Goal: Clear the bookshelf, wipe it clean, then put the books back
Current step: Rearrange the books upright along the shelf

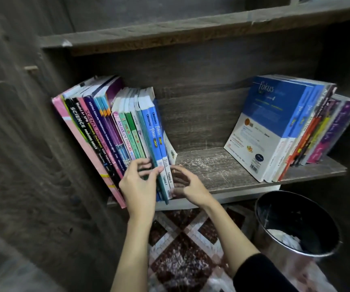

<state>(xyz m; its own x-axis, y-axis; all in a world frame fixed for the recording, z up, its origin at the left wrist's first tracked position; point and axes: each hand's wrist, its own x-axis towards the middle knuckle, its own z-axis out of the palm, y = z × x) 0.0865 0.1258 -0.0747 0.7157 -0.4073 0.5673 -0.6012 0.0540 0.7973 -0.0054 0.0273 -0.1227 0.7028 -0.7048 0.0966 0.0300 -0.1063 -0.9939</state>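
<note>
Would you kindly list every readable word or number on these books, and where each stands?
"SCIENCE PROCESS SKILLS": first black spine.
"Modul A+ SPM": second black spine.
"SCIENCE": pink spine.
"ANJAKAN PRIMA": white spine.
"CBD34142", "fokus", "Fizik", "Tingkatan 4": blue spines.
"fokus": blue cover, right stack.
"30": badge on that cover.
Other spines and the cover's small print: too blurred.

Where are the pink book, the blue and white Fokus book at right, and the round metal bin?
Pink book (86, 144), head view: its spine.
Blue and white Fokus book (275, 108), head view: its blue cover.
Round metal bin (296, 213), head view: its inner wall.
</note>
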